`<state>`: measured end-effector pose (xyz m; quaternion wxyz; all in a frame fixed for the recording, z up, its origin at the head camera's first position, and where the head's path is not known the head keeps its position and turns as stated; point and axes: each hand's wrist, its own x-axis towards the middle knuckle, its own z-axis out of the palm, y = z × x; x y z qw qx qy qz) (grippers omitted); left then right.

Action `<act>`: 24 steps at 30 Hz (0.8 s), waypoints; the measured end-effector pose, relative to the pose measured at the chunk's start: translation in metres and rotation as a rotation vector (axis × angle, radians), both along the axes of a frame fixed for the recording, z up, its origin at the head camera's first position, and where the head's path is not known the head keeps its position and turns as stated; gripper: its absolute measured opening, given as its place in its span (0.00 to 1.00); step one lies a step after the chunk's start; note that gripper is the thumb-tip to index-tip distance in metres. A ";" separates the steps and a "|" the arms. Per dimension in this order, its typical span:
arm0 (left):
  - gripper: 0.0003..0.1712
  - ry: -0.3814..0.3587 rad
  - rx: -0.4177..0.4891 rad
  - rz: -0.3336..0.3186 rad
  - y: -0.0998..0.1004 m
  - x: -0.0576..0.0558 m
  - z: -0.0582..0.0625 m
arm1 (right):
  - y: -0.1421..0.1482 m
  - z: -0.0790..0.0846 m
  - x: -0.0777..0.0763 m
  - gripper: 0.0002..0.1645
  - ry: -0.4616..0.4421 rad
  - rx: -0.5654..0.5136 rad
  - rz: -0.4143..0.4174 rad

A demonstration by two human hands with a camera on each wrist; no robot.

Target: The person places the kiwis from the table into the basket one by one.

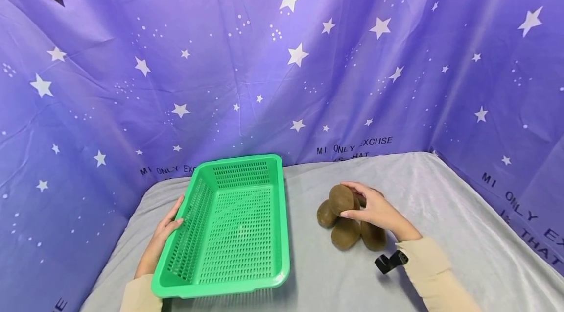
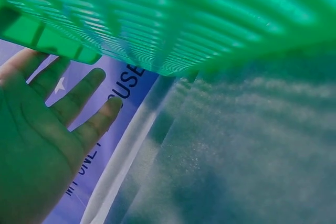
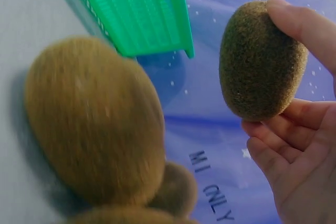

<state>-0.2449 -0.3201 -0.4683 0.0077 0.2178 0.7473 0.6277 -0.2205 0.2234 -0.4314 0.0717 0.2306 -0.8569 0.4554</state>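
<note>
On the left of the grey cloth is a green plastic basket (image 1: pixel 282 233) with slotted sides and floor, nothing inside it. My left hand (image 1: pixel 160 238) holds its left rim, the thumb overlapping the rim in the head view. In the left wrist view, long, spread fingers (image 2: pixel 84 95) show below the rim outside the slotted wall; the thumb is hidden there. My right hand (image 1: pixel 374 209) pinches a brown, fuzzy kiwi (image 3: pixel 260 61) between thumb and fingers. In the head view this kiwi overlaps a cluster of several more kiwis (image 1: pixel 345 234), partly hidden by my hand.
A purple star-printed curtain (image 1: pixel 246 57) stands behind and at both sides of the grey cloth (image 1: pixel 440 204). The kiwi cluster lies to the right of the basket, with a strip of cloth between them. A black device (image 1: pixel 389 262) is at my right wrist.
</note>
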 end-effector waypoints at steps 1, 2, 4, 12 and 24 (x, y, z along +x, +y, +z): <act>0.34 0.002 0.006 0.000 0.000 -0.001 0.000 | -0.003 0.001 -0.001 0.40 0.008 0.013 -0.004; 0.34 0.005 0.008 0.001 0.000 -0.001 0.000 | -0.006 0.001 -0.001 0.40 0.014 0.020 -0.003; 0.34 0.009 0.014 -0.001 0.000 -0.002 -0.001 | -0.012 0.002 -0.002 0.41 0.018 0.032 -0.001; 0.32 0.126 0.003 0.019 -0.004 -0.004 -0.003 | -0.038 0.008 -0.005 0.44 -0.033 -0.015 0.064; 0.33 0.022 0.024 0.010 0.001 -0.001 0.001 | -0.071 0.019 -0.005 0.43 -0.049 -0.053 0.139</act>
